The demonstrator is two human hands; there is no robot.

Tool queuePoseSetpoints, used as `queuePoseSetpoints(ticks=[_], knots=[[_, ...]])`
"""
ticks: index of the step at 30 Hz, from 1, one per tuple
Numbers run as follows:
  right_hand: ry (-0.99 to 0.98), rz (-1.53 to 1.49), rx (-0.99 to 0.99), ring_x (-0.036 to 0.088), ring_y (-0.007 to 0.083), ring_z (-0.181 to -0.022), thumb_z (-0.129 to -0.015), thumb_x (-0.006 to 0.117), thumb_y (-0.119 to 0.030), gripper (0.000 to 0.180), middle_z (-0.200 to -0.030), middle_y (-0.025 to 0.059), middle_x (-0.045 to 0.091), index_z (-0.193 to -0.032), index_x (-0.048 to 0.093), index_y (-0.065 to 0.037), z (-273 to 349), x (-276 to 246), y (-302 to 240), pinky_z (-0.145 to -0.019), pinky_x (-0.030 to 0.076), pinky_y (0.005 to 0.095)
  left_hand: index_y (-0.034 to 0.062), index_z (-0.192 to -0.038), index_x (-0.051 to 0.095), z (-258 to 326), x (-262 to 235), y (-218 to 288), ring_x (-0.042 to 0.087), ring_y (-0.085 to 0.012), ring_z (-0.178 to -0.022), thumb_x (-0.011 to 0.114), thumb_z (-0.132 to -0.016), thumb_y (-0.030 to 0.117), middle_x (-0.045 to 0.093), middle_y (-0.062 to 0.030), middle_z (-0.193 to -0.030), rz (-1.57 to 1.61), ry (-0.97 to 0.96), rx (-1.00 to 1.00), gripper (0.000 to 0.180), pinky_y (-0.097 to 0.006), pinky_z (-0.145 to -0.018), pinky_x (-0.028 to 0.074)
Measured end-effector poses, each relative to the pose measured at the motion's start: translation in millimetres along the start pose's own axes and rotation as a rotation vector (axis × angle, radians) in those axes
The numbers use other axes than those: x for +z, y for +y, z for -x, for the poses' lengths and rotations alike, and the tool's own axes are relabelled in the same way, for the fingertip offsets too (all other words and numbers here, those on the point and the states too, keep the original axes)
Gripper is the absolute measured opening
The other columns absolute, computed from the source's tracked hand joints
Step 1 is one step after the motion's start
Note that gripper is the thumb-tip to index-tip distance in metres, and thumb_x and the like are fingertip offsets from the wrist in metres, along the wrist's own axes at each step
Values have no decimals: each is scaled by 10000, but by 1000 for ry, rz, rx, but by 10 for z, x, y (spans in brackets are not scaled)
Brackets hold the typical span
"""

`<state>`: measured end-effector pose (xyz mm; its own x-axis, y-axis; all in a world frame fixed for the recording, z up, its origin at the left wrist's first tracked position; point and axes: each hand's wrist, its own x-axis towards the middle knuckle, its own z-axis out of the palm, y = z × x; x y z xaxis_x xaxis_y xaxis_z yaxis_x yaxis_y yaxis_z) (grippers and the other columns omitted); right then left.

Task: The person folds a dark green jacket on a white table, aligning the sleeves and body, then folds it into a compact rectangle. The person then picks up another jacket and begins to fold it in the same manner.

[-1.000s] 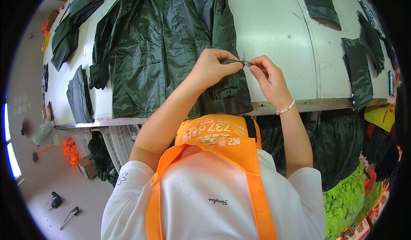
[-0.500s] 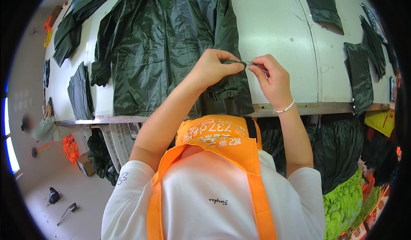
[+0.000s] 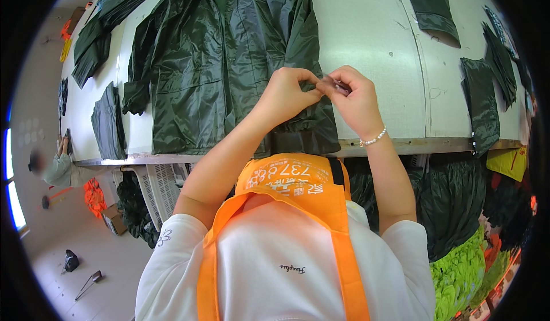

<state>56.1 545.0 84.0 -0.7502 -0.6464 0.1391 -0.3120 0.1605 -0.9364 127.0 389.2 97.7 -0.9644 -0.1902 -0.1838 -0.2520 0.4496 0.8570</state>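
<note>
A dark green, shiny jacket (image 3: pixel 192 86) lies spread on the pale table, its hem at the near edge. Over its right sleeve, my left hand (image 3: pixel 286 94) is closed in a pinch at the sleeve's end; the fingers hide most of the pinched cloth. My right hand (image 3: pixel 356 98), with a beaded bracelet at the wrist, meets the left fingertips. It is closed around small thread snips (image 3: pixel 342 87), of which only a dark part shows between the fingers. The tips of both hands are slightly blurred where they touch.
Folded dark green pieces (image 3: pixel 109 120) lie left of the jacket, and more dark pieces (image 3: pixel 480 103) at the right. White plastic crates (image 3: pixel 160 189) and hanging dark cloth (image 3: pixel 450 200) are below the table edge. Another person (image 3: pixel 57 169) is at the far left.
My right hand has moved left and slightly up to meet my left fingertips. The snips' metal tip no longer shows, and the gathered cuff that hung below my left hand is out of sight.
</note>
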Motion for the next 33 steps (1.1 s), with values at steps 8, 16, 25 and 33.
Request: queuePoseSetpoints(ticks=[8,16,25,33], knots=[[599,577,56,546,156,-650,-886,602,-235,244,-820,88,624,-993,592,-16,135,-634,733,-632,466,285,11,-885,676,102,-101,86,573,-98,-701,685,-725,149,641,-73,-740,-29,3,-6,212,-247,-703,458],[122,-101,142,480,66,-652,-919,573,-240,232,-794,10,564,-972,547,-15,245,-321,19,-605,401,202,8,-1274,463,90,-55,60,538,-50,-896,552,-807,-21,610,-27,-911,490,-87,106,476,-183,-794,427],[137,173,-82,607,155,-704,-831,667,-194,211,-820,61,582,-915,566,-29,274,-134,-13,-629,493,248,1,-1288,463,87,-117,97,549,-24,-761,550,-821,-11,644,-10,-798,472,33,-25,475,-162,-714,430],[146,413,-331,583,198,-614,-787,692,-212,211,-775,47,577,-869,569,-61,105,-104,-55,-531,451,283,-23,-1313,433,96,-132,85,492,-3,-685,555,-822,45,612,23,-727,465,34,-8,510,-151,-637,379]])
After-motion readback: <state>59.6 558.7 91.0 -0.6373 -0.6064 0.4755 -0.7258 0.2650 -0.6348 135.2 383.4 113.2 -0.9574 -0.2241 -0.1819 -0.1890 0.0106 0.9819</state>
